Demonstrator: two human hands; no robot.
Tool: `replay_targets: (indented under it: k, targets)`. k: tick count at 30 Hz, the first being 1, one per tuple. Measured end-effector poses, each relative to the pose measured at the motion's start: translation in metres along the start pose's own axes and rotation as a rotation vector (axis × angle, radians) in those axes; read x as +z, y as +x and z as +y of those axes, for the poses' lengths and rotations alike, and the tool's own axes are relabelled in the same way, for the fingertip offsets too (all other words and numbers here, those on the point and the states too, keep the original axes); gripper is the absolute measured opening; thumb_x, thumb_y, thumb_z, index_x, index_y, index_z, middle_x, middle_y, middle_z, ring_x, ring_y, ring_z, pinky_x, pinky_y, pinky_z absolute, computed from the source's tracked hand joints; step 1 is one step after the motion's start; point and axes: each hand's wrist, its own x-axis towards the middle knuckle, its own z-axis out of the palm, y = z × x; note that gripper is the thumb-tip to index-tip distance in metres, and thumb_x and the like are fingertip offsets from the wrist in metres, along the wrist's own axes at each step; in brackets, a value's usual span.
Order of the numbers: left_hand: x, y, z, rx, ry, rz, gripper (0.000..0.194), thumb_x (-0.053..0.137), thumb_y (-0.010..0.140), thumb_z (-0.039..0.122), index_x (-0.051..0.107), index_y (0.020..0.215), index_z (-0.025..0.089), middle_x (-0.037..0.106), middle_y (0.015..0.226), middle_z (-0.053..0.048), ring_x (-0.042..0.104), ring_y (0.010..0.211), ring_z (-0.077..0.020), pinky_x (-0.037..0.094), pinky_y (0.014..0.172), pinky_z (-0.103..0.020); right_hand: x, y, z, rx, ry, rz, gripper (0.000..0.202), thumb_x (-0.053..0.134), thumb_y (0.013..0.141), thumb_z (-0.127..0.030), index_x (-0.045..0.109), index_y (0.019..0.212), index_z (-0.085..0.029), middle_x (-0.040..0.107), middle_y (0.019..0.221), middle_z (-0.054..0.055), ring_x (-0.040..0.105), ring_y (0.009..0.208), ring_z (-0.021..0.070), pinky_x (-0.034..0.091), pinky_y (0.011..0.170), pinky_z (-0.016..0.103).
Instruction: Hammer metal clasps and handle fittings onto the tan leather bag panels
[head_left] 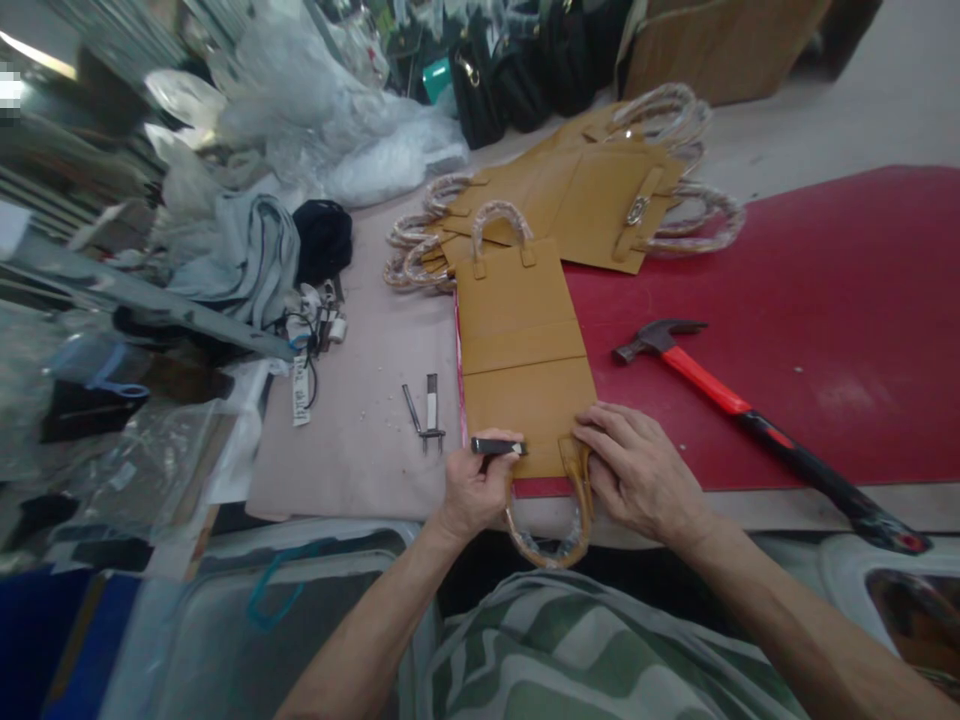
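Note:
A tan leather bag panel lies flat in front of me, with a plastic-wrapped handle at its far end. The near handle loops over the table's front edge. My left hand is closed around a short dark tool with a shiny tip, held low over the panel's near left corner; its exact kind is unclear. My right hand grips the panel's near right edge beside the handle tab, thumb partly hidden. To the left lie a thin metal rod and a pronged metal punch.
A claw hammer with a red and black handle rests on the red mat. Several more tan panels are piled behind. Black bags and a cardboard box stand at the back; plastic wrapping lies left.

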Motion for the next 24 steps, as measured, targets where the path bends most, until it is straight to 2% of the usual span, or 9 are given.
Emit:
replay_targets:
  k: [9, 17, 24]
  targets:
    - [0.0005, 0.0003, 0.0015, 0.022, 0.014, -0.015, 0.013, 0.062, 0.09, 0.012, 0.068, 0.101, 0.016, 0.077, 0.095, -0.007, 0.075, 0.09, -0.0168, 0.062, 0.083, -0.028, -0.0009, -0.0001, 0.0002, 0.002, -0.004, -0.009, 0.031, 0.051, 0.089, -0.014, 0.062, 0.118, -0.014, 0.062, 0.125, 0.016, 0.055, 0.12, 0.0333, 0.048, 0.103, 0.053]
    - [0.0082, 0.0019, 0.0016, 0.058, 0.131, -0.024, 0.014, 0.056, 0.092, 0.014, 0.066, 0.101, 0.018, 0.075, 0.093, -0.006, 0.073, 0.089, -0.0179, 0.061, 0.083, -0.03, -0.001, 0.0003, -0.0005, 0.012, 0.012, 0.003, 0.032, 0.052, 0.088, -0.014, 0.062, 0.118, -0.015, 0.063, 0.125, 0.015, 0.055, 0.119, 0.0327, 0.049, 0.102, 0.052]
    - [0.0052, 0.0063, -0.0009, 0.083, 0.119, -0.091, 0.015, 0.053, 0.092, 0.014, 0.064, 0.102, 0.019, 0.075, 0.094, -0.006, 0.073, 0.088, -0.017, 0.06, 0.081, -0.029, -0.0017, 0.0017, -0.0019, 0.023, 0.023, 0.009, 0.031, 0.052, 0.088, -0.014, 0.064, 0.117, -0.017, 0.064, 0.124, 0.014, 0.056, 0.119, 0.0322, 0.048, 0.103, 0.052]
